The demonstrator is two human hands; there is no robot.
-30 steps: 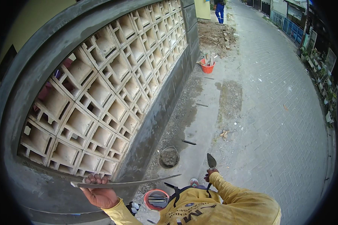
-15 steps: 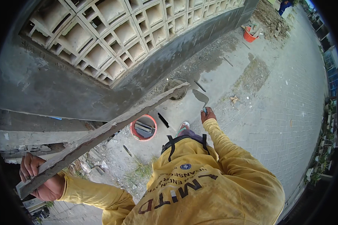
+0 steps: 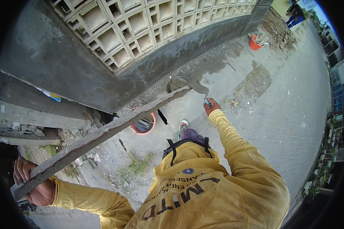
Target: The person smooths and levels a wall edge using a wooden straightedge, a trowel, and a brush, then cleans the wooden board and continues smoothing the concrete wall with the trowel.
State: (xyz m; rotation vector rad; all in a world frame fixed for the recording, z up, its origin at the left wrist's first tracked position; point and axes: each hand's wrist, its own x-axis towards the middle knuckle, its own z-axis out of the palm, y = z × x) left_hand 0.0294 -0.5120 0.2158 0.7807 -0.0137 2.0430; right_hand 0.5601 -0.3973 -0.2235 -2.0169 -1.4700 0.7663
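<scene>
At the lower left, my left hand grips the near end of a long, mortar-stained straight board, which reaches diagonally forward. My right hand holds a pointed trowel by its handle, the grey blade close beside the board's far end. Behind that end sits a bucket of grey mortar, partly hidden. A red bucket with tools in it stands under the board's middle, partly covered by it.
A grey rendered wall carries a white breeze-block screen. An orange bucket stands further along beside a rubble pile. Another person is at the far end. The paved lane runs along the right, edged by potted plants.
The view has tilted down and turned. The board has swung from crosswise to diagonal, its far end now near the mortar bucket and trowel. Both hands keep their holds.
</scene>
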